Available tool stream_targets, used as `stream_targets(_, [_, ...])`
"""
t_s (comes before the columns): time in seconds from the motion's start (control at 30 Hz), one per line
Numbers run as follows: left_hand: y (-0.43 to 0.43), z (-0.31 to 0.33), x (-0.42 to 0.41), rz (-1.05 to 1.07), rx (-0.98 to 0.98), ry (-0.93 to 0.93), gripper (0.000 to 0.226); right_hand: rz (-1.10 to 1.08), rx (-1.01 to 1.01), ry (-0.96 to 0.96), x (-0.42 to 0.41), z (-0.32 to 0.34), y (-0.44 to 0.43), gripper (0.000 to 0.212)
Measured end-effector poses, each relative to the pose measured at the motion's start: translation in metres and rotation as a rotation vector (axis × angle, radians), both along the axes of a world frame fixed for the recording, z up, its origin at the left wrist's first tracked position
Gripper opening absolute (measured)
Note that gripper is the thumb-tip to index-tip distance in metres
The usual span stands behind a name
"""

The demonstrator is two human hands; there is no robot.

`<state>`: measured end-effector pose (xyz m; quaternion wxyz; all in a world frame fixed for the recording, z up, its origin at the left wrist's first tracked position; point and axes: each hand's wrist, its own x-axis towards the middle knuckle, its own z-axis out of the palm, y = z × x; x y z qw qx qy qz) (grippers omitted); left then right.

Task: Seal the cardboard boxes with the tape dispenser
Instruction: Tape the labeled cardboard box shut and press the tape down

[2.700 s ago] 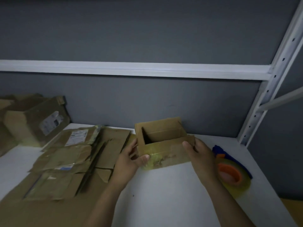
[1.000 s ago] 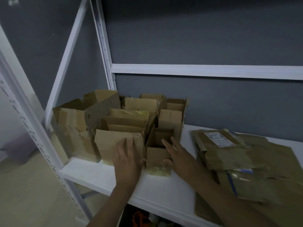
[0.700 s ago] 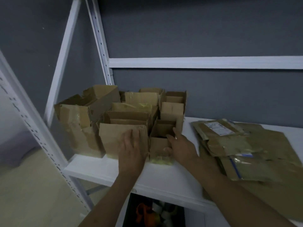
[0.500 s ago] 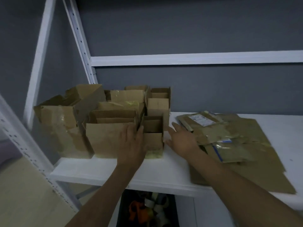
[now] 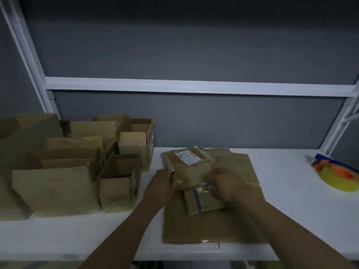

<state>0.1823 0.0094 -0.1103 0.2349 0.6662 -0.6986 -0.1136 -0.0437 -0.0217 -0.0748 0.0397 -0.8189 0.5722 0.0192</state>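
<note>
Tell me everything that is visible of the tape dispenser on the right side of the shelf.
The tape dispenser lies on its side on the white shelf, near the right edge of the view and close to the rack's upright. It shows a blue body, an orange core and a wide roll of yellowish tape. The image is blurred there, so finer parts cannot be told. No hand touches it, and it lies apart from the flattened cardboard.

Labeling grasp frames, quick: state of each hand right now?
Left hand: gripping the left edge of a flattened box on the pile.
Right hand: curled on the same box; grip unclear.
</note>
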Motion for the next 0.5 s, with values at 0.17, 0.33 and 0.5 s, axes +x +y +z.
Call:
stream_targets(0.17, [-0.037,-0.022,-0.024,0.119,0.073,0.205,0.060,0.100,0.033,-0.065,-0.024,-0.013,-0.032,0.051])
stream_targets(0.33, [-0.050,-0.017,-0.043,0.309,0.101,0.445,0.078,0.242,0.084,-0.117,-0.032,-0.032,-0.052,0.051])
stream_targets(0.5, [-0.063,-0.013,-0.046,0.422,0.201,0.840,0.054,0.263,0.034,-0.252,-0.037,-0.047,-0.059,0.058])
